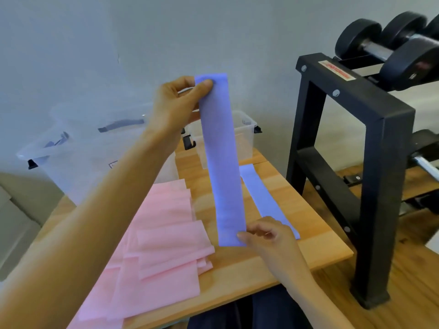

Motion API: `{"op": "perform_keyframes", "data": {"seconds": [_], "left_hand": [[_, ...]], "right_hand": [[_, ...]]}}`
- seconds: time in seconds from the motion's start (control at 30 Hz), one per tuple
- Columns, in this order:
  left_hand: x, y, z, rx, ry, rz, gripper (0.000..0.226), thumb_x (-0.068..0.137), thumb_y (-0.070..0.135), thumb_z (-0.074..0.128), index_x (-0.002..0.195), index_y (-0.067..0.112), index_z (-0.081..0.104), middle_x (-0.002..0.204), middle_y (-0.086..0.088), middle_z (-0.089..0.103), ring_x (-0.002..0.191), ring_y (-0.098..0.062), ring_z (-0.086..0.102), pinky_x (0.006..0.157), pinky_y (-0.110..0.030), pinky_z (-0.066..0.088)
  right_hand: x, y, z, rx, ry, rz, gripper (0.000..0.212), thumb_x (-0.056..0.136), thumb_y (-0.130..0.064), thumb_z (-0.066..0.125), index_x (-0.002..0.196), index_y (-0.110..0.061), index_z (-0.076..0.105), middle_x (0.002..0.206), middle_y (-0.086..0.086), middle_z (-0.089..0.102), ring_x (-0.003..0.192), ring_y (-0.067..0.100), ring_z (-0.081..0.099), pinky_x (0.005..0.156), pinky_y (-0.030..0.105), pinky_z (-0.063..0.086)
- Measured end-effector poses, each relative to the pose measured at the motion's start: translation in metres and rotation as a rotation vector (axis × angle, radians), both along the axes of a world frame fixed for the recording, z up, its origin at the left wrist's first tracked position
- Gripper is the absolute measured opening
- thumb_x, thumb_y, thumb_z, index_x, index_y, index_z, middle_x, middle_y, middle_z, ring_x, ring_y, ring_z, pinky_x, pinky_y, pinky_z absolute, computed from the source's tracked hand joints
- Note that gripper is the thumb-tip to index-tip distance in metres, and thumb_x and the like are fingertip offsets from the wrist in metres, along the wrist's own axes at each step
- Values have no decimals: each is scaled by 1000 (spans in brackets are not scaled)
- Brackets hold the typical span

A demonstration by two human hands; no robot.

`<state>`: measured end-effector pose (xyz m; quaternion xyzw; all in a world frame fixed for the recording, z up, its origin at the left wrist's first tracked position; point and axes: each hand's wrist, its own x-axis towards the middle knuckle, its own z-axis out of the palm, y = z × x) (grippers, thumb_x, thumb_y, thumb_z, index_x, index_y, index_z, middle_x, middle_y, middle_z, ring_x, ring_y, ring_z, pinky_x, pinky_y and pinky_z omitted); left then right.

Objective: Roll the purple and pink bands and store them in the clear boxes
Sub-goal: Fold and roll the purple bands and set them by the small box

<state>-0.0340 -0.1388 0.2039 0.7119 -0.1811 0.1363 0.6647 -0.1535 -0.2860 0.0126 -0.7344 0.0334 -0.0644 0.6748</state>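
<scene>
Hands hold one purple band [223, 162] stretched upright above the wooden desk [280, 252]. The left hand [175, 103] is raised, its grip a pinch of thumb and fingers on the band's top end. The right hand [268, 236] sits low near the desk's front edge, its thumb and curled fingers nipping the band's lower right corner, so that the band hangs flat and straight between the two. The band's bottom edge is close above the desk; whether it touches cannot be told.

A second purple band [263, 195] lies flat on the desk just to the right of the held one, its near end hidden behind the right hand. To the left a heap of pink bands [164, 236] lies spread and overlapping, reaching the desk's near edge.

At the back of the desk stands a small clear box [244, 136] with black clips, partly behind the held band. A larger clear box [78, 157] stands at the left, behind the left forearm. To the right a black rack [370, 167] carries dumbbells [389, 43].
</scene>
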Motion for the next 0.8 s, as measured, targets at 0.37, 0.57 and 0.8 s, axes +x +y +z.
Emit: {"op": "perform_keyframes", "data": {"seconds": [0.37, 0.57, 0.8], "left_hand": [[137, -10, -164, 77, 548, 94, 6, 92, 8, 67, 96, 4, 66, 87, -2, 64, 79, -14, 64, 51, -15, 54], [161, -16, -205, 302, 531, 106, 11, 89, 6, 71, 98, 0, 66, 78, -2, 63, 72, -11, 63, 57, -17, 56], [176, -11, -228, 625, 277, 153, 11, 86, 17, 73, 95, 22, 71, 84, 3, 69, 82, -9, 64, 79, -35, 57]], "right_hand": [[5, -8, -21, -20, 274, 96, 11, 97, -4, 56, 90, -12, 56, 82, 5, 63, 52, 20, 64, 45, 30, 52], [24, -10, -29, -350, 278, 227, 19, 96, -11, 56, 81, -20, 63, 65, -10, 57, 51, 5, 52, 46, 19, 40], [21, -9, -44, -938, -139, 131, 20, 84, -44, 53, 73, -34, 67, 83, -15, 46, 74, 5, 48, 43, 14, 34]]}}
